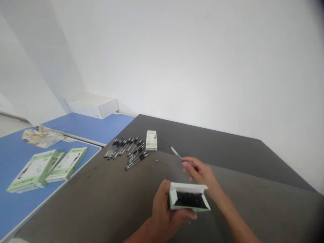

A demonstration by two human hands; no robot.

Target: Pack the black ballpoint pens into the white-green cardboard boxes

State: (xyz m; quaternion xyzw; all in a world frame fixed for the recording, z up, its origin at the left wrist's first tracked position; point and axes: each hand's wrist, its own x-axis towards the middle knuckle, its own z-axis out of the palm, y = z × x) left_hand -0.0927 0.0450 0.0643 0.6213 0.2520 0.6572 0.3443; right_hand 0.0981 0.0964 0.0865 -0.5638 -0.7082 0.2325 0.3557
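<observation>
Fingers (189, 166) pinch pen (176, 152); left hand (163, 211) holds open carton (188, 187)

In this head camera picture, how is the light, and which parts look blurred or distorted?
Head view: the light is soft and even on the white wall, without strong glare; the wide lens skews the dark table; the top right corner darkens; the pen in the right hand looks slightly soft.
</observation>
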